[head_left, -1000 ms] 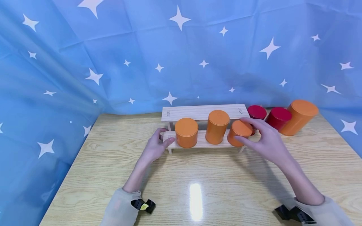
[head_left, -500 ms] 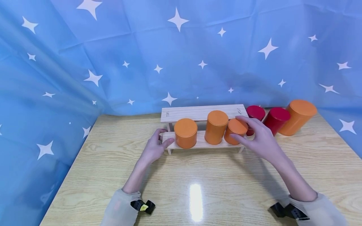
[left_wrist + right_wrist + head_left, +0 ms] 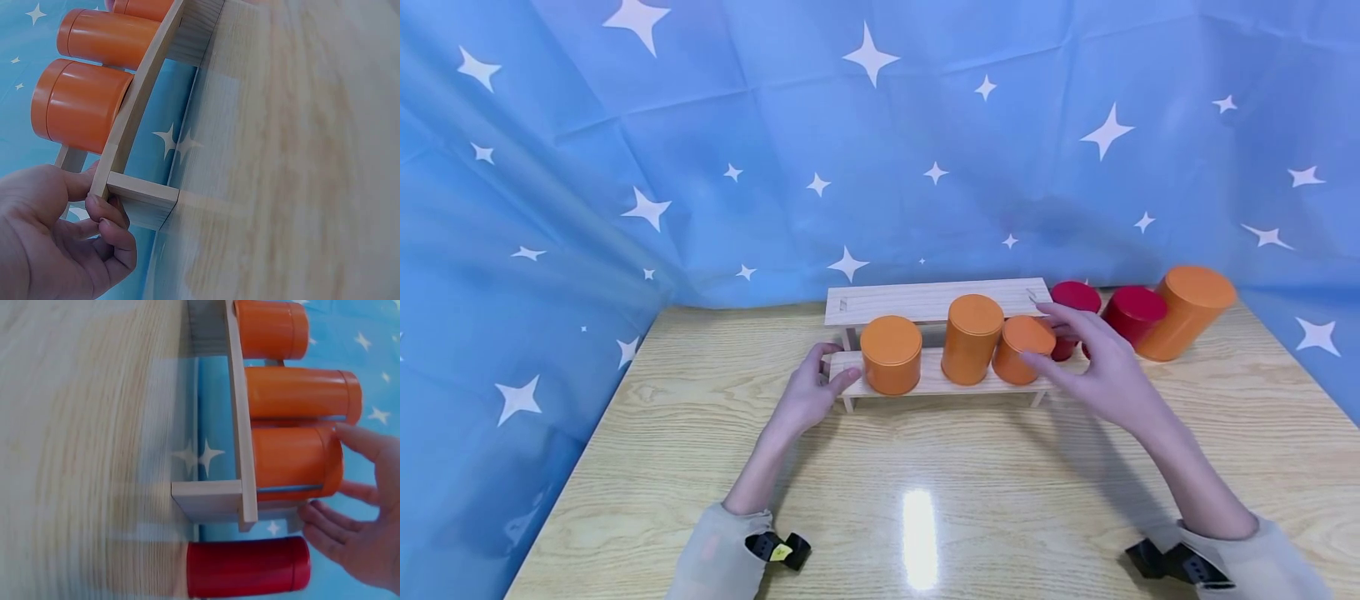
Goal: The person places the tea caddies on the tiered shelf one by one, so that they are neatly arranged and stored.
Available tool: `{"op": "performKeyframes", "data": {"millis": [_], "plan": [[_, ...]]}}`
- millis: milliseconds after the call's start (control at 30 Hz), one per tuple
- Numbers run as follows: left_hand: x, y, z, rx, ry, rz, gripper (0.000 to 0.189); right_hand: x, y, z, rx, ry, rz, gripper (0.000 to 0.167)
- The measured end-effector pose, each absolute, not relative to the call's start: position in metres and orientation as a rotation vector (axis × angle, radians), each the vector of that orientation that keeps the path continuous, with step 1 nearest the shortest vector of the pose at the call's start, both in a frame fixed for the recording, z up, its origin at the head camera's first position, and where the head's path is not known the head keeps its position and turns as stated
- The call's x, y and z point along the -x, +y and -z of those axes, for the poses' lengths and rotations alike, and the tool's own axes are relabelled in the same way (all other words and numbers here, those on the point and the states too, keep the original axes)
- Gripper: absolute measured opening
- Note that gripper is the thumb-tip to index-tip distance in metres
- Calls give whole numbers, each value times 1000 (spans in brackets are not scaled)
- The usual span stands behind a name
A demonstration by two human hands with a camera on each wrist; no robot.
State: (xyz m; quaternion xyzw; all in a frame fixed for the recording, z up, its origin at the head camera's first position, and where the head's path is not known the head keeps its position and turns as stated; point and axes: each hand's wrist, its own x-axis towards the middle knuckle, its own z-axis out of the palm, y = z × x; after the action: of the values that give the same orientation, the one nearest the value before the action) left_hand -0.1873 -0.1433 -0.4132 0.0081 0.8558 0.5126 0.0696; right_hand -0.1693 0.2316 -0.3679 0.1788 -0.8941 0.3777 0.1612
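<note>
A two-tier wooden shelf [image 3: 932, 300] holds three lidded orange canisters on its lower step: a wide one [image 3: 892, 358] at left, a taller slim one [image 3: 972, 342] mid-step, and a short one [image 3: 1028, 333] at right. The left hand [image 3: 808, 396] pinches the lower step's left end, thumb above and fingers below, as the left wrist view shows. Around the short canister, the right hand [image 3: 1105, 375] has its thumb and fingers spread. In the right wrist view its thumb tip [image 3: 344, 429] is right at the lid's edge, the other fingers loosely extended beyond.
Two red canisters [image 3: 1075, 295] [image 3: 1137, 304] and a large orange canister [image 3: 1189, 321] stand right of the shelf, close to the right hand. Behind the wood-grain table [image 3: 850, 500] hangs a blue cloth [image 3: 760, 125] with white stars.
The right hand slid the short canister left, beside the tall one. Since then its fingers have spread and it has drawn back slightly right. The left hand has kept its hold.
</note>
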Motion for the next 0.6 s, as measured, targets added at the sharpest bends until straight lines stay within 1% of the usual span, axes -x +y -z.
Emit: {"op": "performKeyframes", "data": {"millis": [300,600], "plan": [[187,-143,413,-31,2572,-1554,53,167,248,364,-464,-2530,-1109,62],[187,-144,414,-30,2560,-1563,54,163,270,357,-454,-2492,-1083,64]]}}
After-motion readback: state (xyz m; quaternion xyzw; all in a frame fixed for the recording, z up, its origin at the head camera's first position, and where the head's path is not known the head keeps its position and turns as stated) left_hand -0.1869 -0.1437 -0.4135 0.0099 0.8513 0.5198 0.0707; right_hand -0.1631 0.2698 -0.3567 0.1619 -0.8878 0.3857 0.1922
